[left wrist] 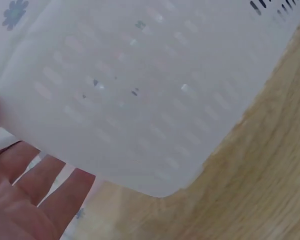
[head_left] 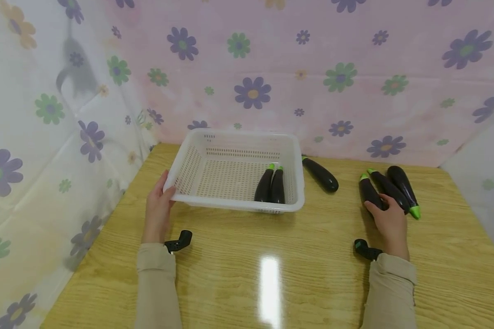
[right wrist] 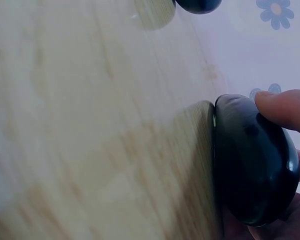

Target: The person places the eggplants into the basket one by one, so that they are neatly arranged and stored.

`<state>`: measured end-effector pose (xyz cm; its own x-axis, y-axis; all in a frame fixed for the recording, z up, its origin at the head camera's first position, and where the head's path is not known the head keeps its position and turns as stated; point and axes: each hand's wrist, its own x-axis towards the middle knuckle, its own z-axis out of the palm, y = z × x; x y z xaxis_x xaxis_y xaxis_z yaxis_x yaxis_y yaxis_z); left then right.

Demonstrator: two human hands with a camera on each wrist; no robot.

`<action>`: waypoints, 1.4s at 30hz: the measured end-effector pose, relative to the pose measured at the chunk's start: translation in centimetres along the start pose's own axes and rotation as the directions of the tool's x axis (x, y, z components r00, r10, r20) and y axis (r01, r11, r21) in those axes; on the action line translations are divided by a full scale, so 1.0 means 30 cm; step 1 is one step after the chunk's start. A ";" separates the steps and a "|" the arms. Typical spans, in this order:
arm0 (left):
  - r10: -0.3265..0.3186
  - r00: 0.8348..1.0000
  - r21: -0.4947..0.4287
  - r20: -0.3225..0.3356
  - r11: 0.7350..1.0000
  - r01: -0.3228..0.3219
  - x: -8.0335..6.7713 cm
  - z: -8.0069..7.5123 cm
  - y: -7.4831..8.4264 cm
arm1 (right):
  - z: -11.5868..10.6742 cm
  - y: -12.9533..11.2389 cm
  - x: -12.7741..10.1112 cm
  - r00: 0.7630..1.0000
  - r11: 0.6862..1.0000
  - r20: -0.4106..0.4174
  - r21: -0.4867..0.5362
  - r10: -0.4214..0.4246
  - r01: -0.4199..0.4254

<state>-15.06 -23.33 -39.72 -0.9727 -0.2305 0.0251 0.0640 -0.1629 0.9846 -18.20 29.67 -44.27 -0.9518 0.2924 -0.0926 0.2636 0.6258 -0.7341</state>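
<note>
No text, label, brand, number or sign can be read here.

Pink-and-white flowered cloth (head_left: 280,55) behind and beside a wood-grained table (head_left: 226,256).

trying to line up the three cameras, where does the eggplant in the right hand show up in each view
Head: the held eggplant is toward the right, leftmost of the three grouped there, partly covered by the right hand.
Left wrist: not in it.
Right wrist: the held eggplant is right of centre, mostly in the lower half, dark and glossy.
Shared landmark: the wood-grain table, seen in all three views.
</note>
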 end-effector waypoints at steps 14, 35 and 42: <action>0.044 0.996 0.301 -0.076 0.954 -0.019 0.057 -0.009 -0.040 | 0.003 -0.002 0.006 1.000 1.000 0.008 0.014 0.023 -0.023; 0.090 0.983 0.479 0.160 0.864 -0.157 0.040 -0.017 0.028 | 0.001 0.002 0.005 1.000 1.000 0.023 0.013 0.016 -0.016; 0.075 0.991 0.468 0.109 0.876 -0.118 0.036 -0.015 0.040 | 0.006 -0.004 0.011 0.999 1.000 0.027 0.010 0.021 -0.022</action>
<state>-15.93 -24.21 -38.60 -0.9837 -0.1364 0.1176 0.0661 0.3337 0.9403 -18.56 29.55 -44.34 -0.9499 0.2857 -0.1266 0.2826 0.6119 -0.7387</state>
